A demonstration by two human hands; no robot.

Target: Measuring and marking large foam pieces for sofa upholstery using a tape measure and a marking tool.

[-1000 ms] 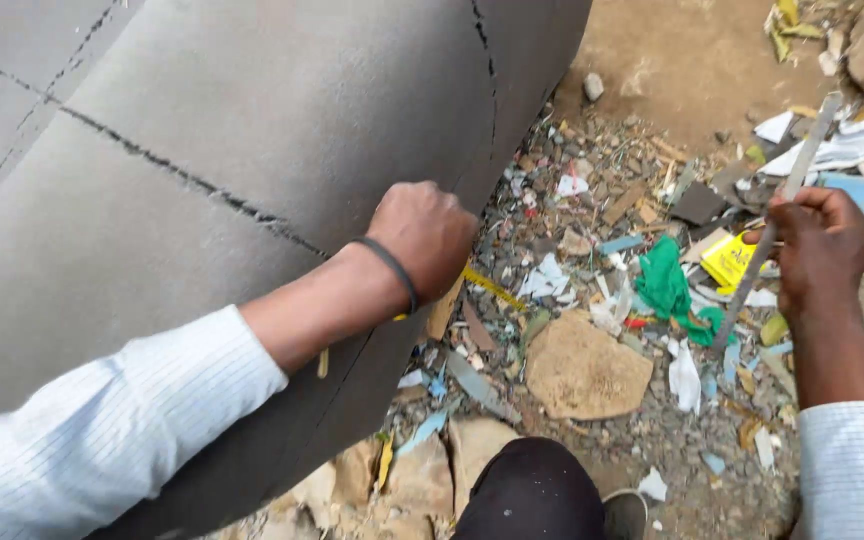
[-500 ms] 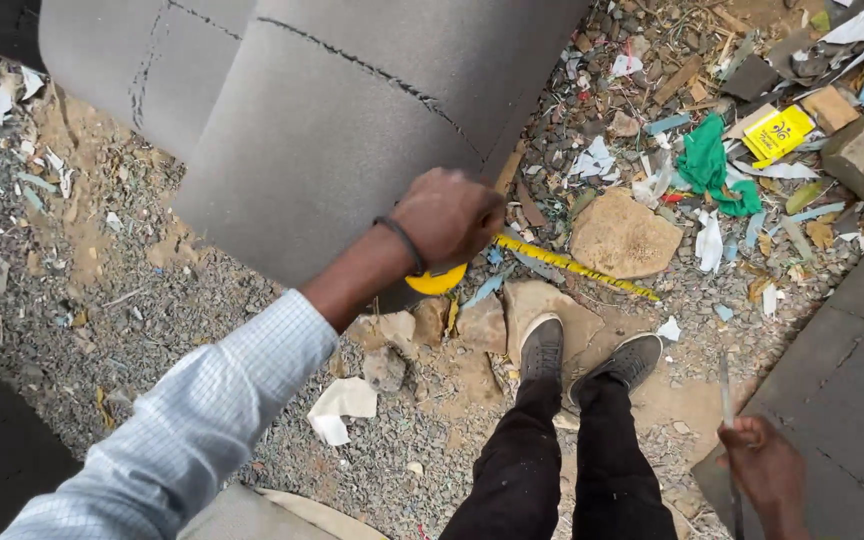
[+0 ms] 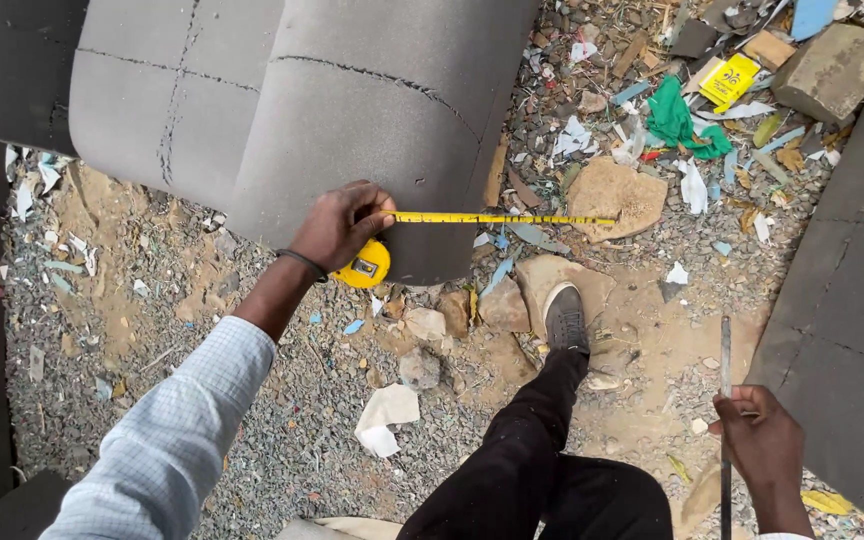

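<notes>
Gravel ground [image 3: 282,440] strewn with stones, paper scraps and coloured litter lies beneath the work area. Large grey foam slab [image 3: 352,110], curved and scored with cut lines, occupies the upper left. Left hand [image 3: 340,226] is closed over a yellow tape measure [image 3: 364,265], thumb and fingers pinching the blade against the slab's lower edge. Extended yellow blade [image 3: 502,218] runs level to the right, long axis left to right, its free end reaching a flat tan stone [image 3: 617,195]. Right hand [image 3: 764,440] is well apart at lower right, fingers wrapped around a thin upright metal rod [image 3: 724,400]. Left hand is the nearer to the slab. Between the hands stand the person's dark trouser leg and grey shoe [image 3: 564,315]. A second grey slab [image 3: 852,280] flanks the right edge. Green cloth [image 3: 680,120] and a yellow packet [image 3: 730,80] lie beyond.
</notes>
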